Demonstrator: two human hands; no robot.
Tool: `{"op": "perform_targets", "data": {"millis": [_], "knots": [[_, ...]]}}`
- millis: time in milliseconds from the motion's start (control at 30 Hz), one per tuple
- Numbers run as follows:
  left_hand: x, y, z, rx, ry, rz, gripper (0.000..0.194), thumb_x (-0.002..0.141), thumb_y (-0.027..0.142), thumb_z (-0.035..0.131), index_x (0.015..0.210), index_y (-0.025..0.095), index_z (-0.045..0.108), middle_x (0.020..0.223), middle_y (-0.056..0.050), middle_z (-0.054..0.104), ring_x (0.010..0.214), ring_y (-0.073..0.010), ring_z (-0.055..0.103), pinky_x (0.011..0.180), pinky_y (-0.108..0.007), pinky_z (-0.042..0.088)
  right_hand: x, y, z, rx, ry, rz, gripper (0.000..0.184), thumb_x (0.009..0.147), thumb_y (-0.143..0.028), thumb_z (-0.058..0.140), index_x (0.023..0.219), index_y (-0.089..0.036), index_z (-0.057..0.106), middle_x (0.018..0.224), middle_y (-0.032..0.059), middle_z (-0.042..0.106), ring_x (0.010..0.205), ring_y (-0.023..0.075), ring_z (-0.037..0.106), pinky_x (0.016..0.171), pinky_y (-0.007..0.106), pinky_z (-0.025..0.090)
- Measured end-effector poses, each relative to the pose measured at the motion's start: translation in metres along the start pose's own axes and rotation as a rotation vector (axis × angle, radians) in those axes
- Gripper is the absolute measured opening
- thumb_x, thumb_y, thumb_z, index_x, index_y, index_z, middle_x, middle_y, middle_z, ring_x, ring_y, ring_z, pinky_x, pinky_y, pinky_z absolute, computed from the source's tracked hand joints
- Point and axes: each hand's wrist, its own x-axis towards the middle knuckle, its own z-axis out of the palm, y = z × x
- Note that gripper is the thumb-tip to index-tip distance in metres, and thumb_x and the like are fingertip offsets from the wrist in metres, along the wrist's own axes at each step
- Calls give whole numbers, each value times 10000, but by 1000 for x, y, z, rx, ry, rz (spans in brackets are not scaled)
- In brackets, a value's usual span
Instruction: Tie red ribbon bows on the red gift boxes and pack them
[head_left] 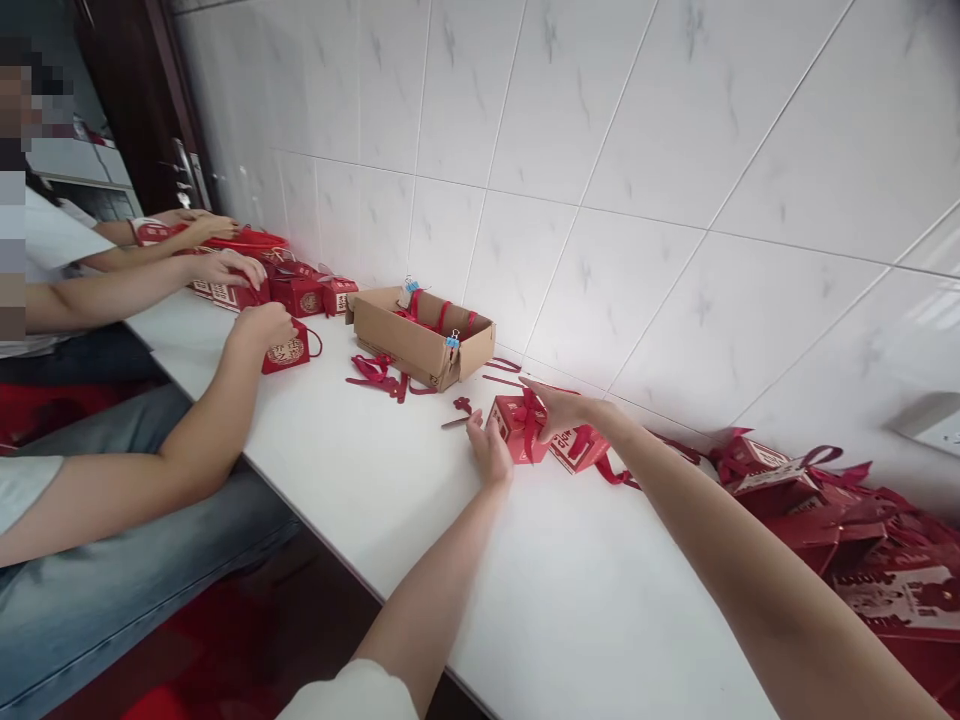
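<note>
A small red gift box [510,447] with a red ribbon bow [531,415] on it stands on the white table between my two hands. My left hand [493,452] rests along the box's left side, its fingers bent against it. From the right, my right hand [561,410] reaches over and grips the box by the bow, fingers pointing toward the wall. A second red gift box [576,452] sits just to the right, partly under my right hand, with a loose ribbon [619,473] trailing from it.
An open cardboard box [409,345] with ribbons and clips stands by the tiled wall. Loose ribbons [375,375] lie before it. A pile of red boxes [832,530] fills the right. At left, co-workers' hands [262,325] handle red boxes [289,350].
</note>
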Motion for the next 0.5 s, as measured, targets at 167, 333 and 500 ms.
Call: {"op": "perform_targets", "data": {"millis": [167, 333, 500], "knots": [[1, 12, -2, -102, -36, -32, 363, 912, 453, 287, 1156, 235, 444, 1228, -91, 543, 1126, -209, 572, 818, -321, 507, -60, -24, 17, -26, 164, 7, 1081, 636, -321, 726, 1494, -279, 69, 1397, 142, 359, 1082, 321, 574, 781, 392, 538], [-8, 38, -6, -130, -208, 14, 361, 874, 444, 281, 1064, 212, 483, 1243, -97, 528, 1141, -224, 558, 825, -333, 481, -167, -14, 58, 37, 561, -69, 1005, 723, -301, 675, 1481, -279, 15, 1387, 156, 299, 1144, 330, 523, 773, 420, 564], [-54, 57, 5, -92, -693, 132, 387, 749, 466, 532, 1024, 199, 587, 1166, -91, 602, 1145, -266, 539, 938, -373, 437, -231, 31, 109, 181, 692, -13, 962, 742, -228, 651, 1477, -302, 35, 1358, 144, 297, 1156, 293, 511, 888, 460, 541]]}}
